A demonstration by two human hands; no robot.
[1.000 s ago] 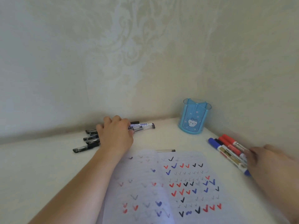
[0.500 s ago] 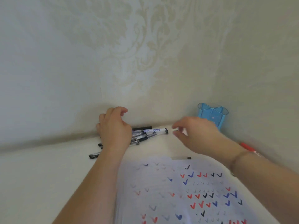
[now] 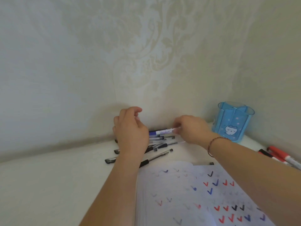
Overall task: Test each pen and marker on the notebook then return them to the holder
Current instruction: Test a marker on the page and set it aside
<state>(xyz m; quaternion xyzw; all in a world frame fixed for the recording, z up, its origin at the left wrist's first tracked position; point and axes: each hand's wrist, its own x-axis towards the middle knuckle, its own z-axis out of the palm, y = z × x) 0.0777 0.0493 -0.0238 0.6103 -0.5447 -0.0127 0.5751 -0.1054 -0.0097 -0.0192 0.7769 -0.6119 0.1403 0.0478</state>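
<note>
The right hand (image 3: 192, 129) pinches one end of a pen with a blue cap and a white printed barrel (image 3: 160, 132), holding it level just above the heap of black-capped gel pens (image 3: 156, 144) that lies on the white counter (image 3: 48, 185) against the wall. The left hand (image 3: 130, 132) hovers over the left part of that heap, fingers loosely curled, thumb and forefinger apart; its grip looks released, though the far end of the blue-capped pen runs behind it and I cannot tell whether the palm touches it. One gel pen (image 3: 154, 158) lies apart from the heap, nearer the notebook. The open notebook (image 3: 195, 201) is spread at the near edge, its pages covered with red, blue and black tick marks. The translucent blue pen holder (image 3: 232, 123) with a cat picture stands upright in the right corner, well apart from the heap. Red and black markers (image 3: 280, 156) lie on the counter at the far right, partly hidden by the right forearm.
</note>
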